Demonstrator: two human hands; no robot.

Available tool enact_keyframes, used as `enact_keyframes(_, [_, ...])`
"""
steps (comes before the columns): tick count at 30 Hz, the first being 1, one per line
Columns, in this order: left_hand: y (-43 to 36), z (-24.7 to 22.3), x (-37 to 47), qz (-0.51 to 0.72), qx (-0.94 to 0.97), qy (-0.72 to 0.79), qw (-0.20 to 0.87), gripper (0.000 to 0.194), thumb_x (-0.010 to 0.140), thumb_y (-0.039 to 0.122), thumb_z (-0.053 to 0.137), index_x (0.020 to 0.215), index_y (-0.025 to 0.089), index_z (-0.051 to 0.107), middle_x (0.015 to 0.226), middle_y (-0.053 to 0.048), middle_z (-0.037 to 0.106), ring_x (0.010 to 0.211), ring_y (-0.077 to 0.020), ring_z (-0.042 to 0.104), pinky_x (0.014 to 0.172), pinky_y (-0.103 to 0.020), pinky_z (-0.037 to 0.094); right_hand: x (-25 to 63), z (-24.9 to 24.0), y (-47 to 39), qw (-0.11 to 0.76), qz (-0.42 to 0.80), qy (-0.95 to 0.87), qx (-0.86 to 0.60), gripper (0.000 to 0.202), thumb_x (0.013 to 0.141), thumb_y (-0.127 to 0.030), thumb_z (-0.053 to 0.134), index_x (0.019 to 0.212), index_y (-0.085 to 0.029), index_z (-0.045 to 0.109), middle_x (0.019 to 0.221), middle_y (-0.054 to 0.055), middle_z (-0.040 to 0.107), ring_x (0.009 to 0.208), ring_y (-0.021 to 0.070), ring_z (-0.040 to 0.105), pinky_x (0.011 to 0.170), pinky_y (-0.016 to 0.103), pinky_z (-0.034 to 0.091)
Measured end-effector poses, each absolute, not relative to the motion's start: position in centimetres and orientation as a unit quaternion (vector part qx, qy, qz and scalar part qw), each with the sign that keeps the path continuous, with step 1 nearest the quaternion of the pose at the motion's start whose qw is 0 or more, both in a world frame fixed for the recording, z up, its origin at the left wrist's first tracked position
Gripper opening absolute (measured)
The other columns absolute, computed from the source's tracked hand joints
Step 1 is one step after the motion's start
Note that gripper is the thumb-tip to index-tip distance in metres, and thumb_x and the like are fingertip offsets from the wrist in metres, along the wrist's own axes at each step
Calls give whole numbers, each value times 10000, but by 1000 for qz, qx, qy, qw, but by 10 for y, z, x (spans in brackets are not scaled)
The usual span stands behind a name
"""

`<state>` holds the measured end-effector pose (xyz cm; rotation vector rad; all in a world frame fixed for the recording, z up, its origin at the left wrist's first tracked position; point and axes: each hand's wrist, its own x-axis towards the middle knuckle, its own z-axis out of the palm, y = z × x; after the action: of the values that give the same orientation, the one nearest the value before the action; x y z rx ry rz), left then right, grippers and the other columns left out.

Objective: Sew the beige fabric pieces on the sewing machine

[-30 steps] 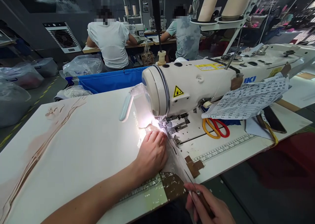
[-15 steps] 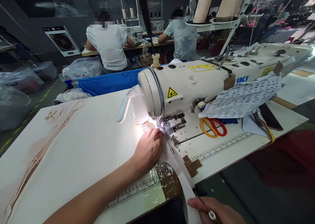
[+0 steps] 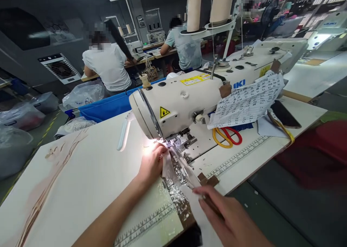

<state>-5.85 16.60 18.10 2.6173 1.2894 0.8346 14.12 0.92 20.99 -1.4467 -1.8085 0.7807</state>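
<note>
My left hand (image 3: pixel 152 160) is beside the needle area of a white sewing machine (image 3: pixel 173 102), its fingers closed together on the edge of a pale fabric strip (image 3: pixel 169 169). From there the strip runs toward me and down over the table's front edge. My right hand (image 3: pixel 227 214) is lower right, closed round a slim tool with a dark handle (image 3: pixel 213 205). The tool's thin tip points up toward the presser foot (image 3: pixel 169 143), over the strip; its exact kind is unclear. The machine's lamp glares by my left fingertips.
Scissors (image 3: pixel 227 136) with orange and red handles lie under a handwritten sheet (image 3: pixel 246 102). A phone (image 3: pixel 286 115) and a tape measure (image 3: pixel 282 126) are at right. Thin beige strips (image 3: pixel 51 183) lie at left. Two people (image 3: pixel 107 66) sit at machines beyond.
My right hand has come up and closer to the machine with the tool. My left hand stays by the needle, and the fabric near it has shifted. The view has turned slightly right.
</note>
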Motion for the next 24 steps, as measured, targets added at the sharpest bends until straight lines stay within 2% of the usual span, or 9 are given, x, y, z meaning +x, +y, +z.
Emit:
enact_keyframes(5, [172, 182, -60, 290, 841, 433, 146, 244, 905, 312, 501, 719, 190, 599, 784, -34, 652, 717, -162, 602, 660, -282, 487, 143, 192, 45, 303, 186, -725, -590, 207, 972, -207, 302, 1071, -166, 479, 632, -5, 636, 507, 163, 614, 417, 243, 365])
enact_keyframes(10, [173, 187, -58, 303, 822, 441, 198, 278, 889, 371, 502, 690, 195, 585, 771, -42, 654, 723, -176, 599, 662, -300, 484, 125, 184, 70, 318, 77, -752, -572, 255, 939, -124, 359, 1113, -140, 544, 848, 54, 715, 638, 166, 682, 495, 252, 457])
enact_keyframes(17, [175, 187, -60, 285, 818, 449, 220, 334, 891, 467, 495, 723, 201, 606, 718, -39, 619, 756, -198, 605, 711, -325, 511, 118, 178, 82, 309, 54, -750, -583, 237, 912, -129, 409, 1051, -166, 598, 766, 28, 712, 618, 163, 667, 474, 260, 410])
enact_keyframes(24, [178, 181, -63, 277, 821, 451, 213, 332, 896, 475, 487, 768, 197, 614, 717, -37, 603, 747, -195, 601, 695, -322, 514, 118, 182, 84, 292, 50, -750, -591, 224, 902, -120, 424, 1033, -160, 601, 726, 12, 689, 575, 160, 650, 456, 269, 380])
